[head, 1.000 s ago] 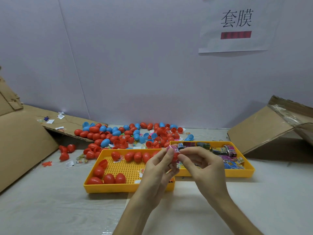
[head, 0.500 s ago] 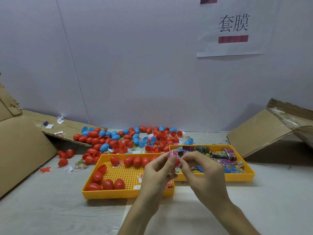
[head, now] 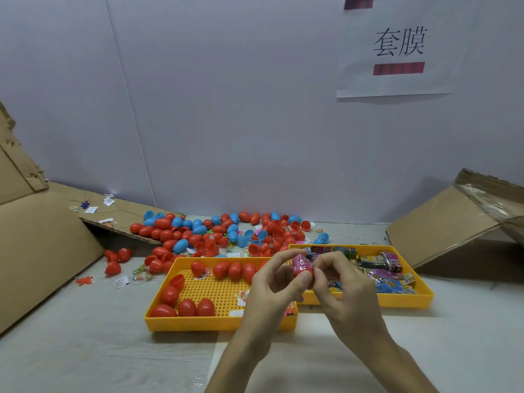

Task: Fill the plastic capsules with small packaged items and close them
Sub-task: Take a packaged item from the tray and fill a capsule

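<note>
Both hands meet above the gap between two yellow trays. My left hand (head: 272,282) pinches a red capsule half (head: 304,273) between thumb and fingers. A pink packaged item (head: 300,261) sticks up out of that half. My right hand (head: 340,282) grips the same capsule half and the packet from the right. The left yellow tray (head: 215,321) holds several closed red capsules (head: 187,307). The right yellow tray (head: 408,302) holds several small packaged items (head: 380,265).
A heap of red and blue capsules (head: 215,234) lies behind the trays against the wall. Cardboard sheets lean at the left (head: 37,245) and right (head: 453,219). Loose capsules and small packets (head: 122,281) lie left of the trays on the grey table (head: 85,350).
The hands have stayed together at the same spot, working the pink packet further into the red capsule half. The camera has shifted slightly.
</note>
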Demonstrator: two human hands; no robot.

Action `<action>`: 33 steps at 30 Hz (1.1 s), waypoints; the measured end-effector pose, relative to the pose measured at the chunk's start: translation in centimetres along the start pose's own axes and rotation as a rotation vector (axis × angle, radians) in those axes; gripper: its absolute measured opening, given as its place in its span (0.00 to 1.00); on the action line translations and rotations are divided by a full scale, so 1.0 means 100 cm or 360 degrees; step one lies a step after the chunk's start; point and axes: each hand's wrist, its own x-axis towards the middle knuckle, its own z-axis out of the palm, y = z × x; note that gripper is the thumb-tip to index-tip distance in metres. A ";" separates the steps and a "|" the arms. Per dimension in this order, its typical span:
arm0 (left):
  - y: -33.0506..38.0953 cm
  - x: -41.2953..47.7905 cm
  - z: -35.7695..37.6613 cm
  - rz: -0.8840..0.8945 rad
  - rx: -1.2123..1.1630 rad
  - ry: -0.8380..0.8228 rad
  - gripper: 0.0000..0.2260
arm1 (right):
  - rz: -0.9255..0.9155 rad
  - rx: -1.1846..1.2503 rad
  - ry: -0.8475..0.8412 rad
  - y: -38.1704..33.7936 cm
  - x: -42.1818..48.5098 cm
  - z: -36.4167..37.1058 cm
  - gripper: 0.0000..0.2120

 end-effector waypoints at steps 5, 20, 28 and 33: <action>-0.003 0.000 0.003 0.0095 0.0042 0.0061 0.14 | -0.0033 0.0004 0.0018 -0.002 0.001 -0.001 0.03; -0.005 0.000 0.007 0.0143 0.0104 0.0137 0.15 | -0.0067 -0.0042 0.0020 -0.003 0.000 -0.001 0.02; -0.005 -0.001 0.008 0.0222 0.0133 0.0195 0.14 | -0.0027 -0.0023 0.0007 0.000 -0.001 0.001 0.04; -0.001 -0.003 0.009 0.0255 0.0109 0.0186 0.16 | -0.0007 -0.0010 -0.0009 0.000 -0.001 0.001 0.03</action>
